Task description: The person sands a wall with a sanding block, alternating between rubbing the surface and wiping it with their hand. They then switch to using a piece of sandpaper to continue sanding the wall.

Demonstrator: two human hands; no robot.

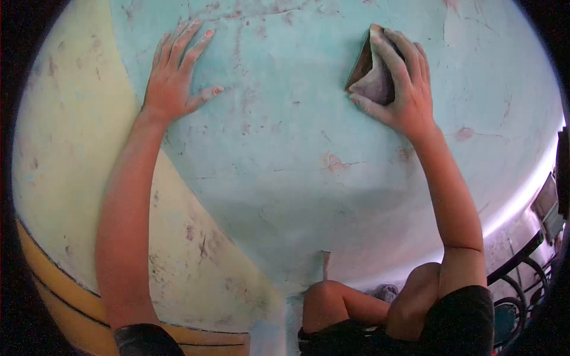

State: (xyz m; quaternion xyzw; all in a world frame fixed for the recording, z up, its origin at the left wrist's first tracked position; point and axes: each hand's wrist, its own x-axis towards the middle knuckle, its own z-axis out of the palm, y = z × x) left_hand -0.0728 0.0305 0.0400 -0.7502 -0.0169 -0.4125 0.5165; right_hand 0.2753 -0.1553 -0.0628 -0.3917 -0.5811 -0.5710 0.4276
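My left hand (172,83) lies against the painted wall with its fingers spread, near the line where yellow paint meets turquoise. Across from it, my right hand (409,89) is closed around a sanding block (377,83), which is pressed to the turquoise wall (285,118). The block has a brown, wood-like edge and a grey sheet curling over it; its far side is hidden by my fingers and palm. Pale dust coats the fingers of my right hand. Scuffs, chips and fine cracks mark the paint between the two hands.
A yellow painted section (65,148) with dark scuffs fills the left side. Orange bands with dark lines (202,335) run along the lower left. My bent knee (323,293) shows at the bottom. A dark metal frame (516,261) stands at the lower right.
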